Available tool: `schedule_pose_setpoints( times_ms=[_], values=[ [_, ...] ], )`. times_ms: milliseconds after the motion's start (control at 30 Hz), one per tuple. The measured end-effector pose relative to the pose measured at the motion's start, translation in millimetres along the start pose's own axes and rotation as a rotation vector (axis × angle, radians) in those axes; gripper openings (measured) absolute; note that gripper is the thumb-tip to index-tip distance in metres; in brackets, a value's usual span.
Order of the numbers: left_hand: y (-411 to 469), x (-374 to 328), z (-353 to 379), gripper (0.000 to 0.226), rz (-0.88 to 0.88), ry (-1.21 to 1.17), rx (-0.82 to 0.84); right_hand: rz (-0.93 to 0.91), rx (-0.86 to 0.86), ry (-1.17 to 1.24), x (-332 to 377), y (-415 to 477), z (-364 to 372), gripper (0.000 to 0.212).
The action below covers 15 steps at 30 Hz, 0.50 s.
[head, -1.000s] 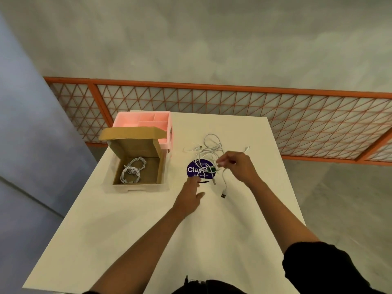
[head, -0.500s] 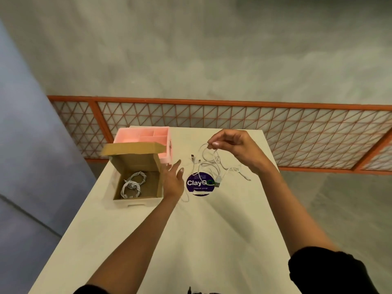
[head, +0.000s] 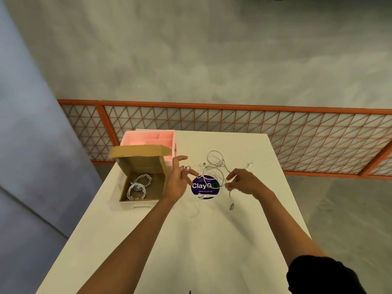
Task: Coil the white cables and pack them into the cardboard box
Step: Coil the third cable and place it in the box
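Observation:
An open cardboard box (head: pixel 125 166) stands at the table's left with its lid flap raised; coiled white cables (head: pixel 139 185) lie inside it. A loose tangle of white cables (head: pixel 214 166) lies on the table right of the box, over a round purple sticker (head: pixel 204 187). My right hand (head: pixel 241 181) pinches one white cable of the tangle; its plug end (head: pixel 231 206) hangs below the hand. My left hand (head: pixel 179 177) hovers between the box and the tangle with fingers spread, touching a cable strand but not clearly gripping it.
A pink compartment tray (head: pixel 148 139) stands behind the cardboard box. The white table (head: pixel 191 240) runs toward me. An orange lattice railing (head: pixel 275 132) lies beyond the far edge, with grey floor to the right.
My right hand has come down from its raised position, lowering the cable toward the table. My left hand has moved right, from the box's edge toward the tangle.

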<state>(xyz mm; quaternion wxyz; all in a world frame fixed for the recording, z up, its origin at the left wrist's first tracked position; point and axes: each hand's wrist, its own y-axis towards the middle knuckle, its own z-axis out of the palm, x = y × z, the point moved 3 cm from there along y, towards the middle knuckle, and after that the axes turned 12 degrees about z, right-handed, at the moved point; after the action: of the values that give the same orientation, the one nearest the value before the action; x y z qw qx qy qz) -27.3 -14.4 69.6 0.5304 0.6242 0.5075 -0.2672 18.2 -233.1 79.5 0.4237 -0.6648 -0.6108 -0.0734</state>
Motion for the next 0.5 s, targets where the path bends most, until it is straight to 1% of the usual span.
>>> schedule_pose_setpoints(
  times_ms=[67,167,200,267,333,367,400,433,500],
  values=[
    [0,-9,3,0.022,-0.009,0.001,0.084,-0.05,-0.012,0.004,0,1,9,0.039],
    [1,-20,7,0.018,-0.054,-0.031,0.228,-0.304,-0.022,0.068,22,-6,18,0.053],
    [2,-24,7,0.015,-0.07,-0.042,0.272,-0.386,-0.023,0.066,30,-8,19,0.053],
    [3,-28,6,0.014,-0.1,-0.076,0.334,-0.475,-0.045,0.037,43,-10,20,0.039],
    [2,-32,3,0.02,-0.119,-0.103,0.349,-0.476,-0.049,-0.02,50,-9,19,0.018],
    [0,-33,1,0.022,-0.127,-0.111,0.343,-0.474,-0.038,-0.041,51,-8,19,0.012],
    [-2,-34,-1,0.024,-0.133,-0.117,0.342,-0.482,-0.024,-0.048,53,-8,20,0.01],
    [-4,-36,-3,0.024,-0.135,-0.117,0.353,-0.498,-0.016,-0.049,55,-8,22,0.014],
    [-7,-40,-4,0.022,-0.133,-0.116,0.4,-0.55,-0.025,-0.049,59,-10,27,0.032]
  ],
)
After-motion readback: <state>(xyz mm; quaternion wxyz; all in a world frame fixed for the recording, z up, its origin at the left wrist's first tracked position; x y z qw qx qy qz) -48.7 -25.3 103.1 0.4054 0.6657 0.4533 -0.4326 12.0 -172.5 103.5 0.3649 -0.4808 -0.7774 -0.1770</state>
